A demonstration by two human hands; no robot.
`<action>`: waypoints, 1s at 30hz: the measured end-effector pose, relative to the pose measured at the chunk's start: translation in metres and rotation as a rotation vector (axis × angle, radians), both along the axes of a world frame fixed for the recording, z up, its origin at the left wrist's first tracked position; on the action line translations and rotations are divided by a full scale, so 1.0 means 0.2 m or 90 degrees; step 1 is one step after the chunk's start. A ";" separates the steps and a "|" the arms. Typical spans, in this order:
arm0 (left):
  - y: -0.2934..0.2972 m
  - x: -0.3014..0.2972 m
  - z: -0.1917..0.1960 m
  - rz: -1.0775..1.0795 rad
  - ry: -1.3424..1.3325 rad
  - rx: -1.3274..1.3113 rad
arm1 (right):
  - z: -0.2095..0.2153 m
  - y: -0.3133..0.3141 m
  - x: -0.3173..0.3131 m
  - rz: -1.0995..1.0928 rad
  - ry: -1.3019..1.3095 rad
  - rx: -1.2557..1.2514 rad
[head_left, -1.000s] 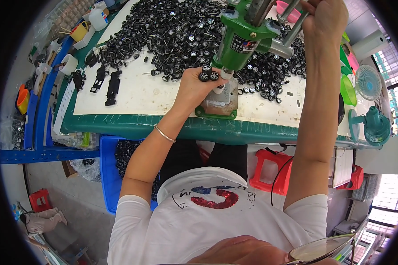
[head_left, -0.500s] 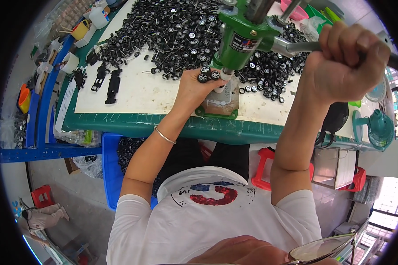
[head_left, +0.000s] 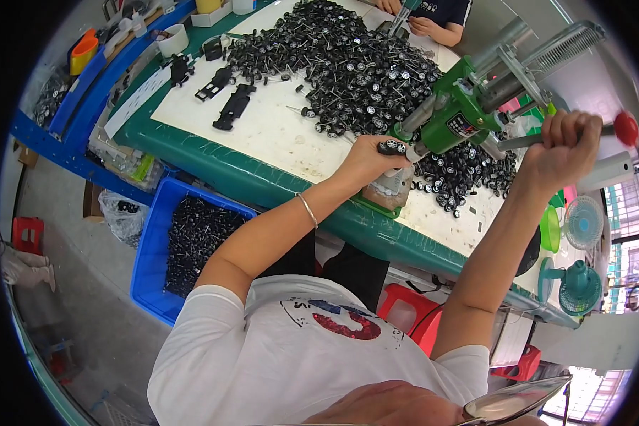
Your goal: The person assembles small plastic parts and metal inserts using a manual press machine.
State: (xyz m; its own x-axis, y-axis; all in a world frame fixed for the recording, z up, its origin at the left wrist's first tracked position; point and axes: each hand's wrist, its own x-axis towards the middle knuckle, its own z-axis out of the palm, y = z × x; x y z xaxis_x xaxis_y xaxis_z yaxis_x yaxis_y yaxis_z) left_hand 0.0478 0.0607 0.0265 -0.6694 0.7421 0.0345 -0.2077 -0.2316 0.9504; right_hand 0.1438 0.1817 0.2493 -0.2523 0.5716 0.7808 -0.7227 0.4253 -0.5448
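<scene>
A green hand press (head_left: 456,121) stands on the green table (head_left: 213,167), on a white sheet. My left hand (head_left: 366,162) pinches a small black wheel-and-axle piece (head_left: 392,148) right under the press head. My right hand (head_left: 562,148) is closed around the press lever (head_left: 595,130), which ends in a red knob. A large heap of black wheels on axles (head_left: 341,60) covers the sheet behind the press, and more lie to the right of the press base.
A blue crate of black parts (head_left: 188,245) sits on the floor below the table edge. Black flat toy chassis pieces (head_left: 232,108) lie at the sheet's left. Another person's hands (head_left: 422,25) work at the far side. Teal fans (head_left: 579,284) and red stools (head_left: 408,312) stand to the right.
The view has swung, and my right hand with the lever has gone from high up to pulled down and back to mid height. My left hand stays at the press head.
</scene>
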 end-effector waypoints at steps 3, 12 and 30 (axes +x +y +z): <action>-0.03 0.00 0.05 0.013 -0.091 0.028 | 0.05 0.16 -0.13 -0.015 -0.079 -0.091; -0.65 -0.19 0.03 -0.014 -0.071 -0.055 | -0.13 0.43 -0.18 0.144 -0.193 -0.155; -1.30 -0.04 -0.48 -0.187 0.041 -0.603 | -1.12 0.18 0.40 -0.074 -0.641 0.044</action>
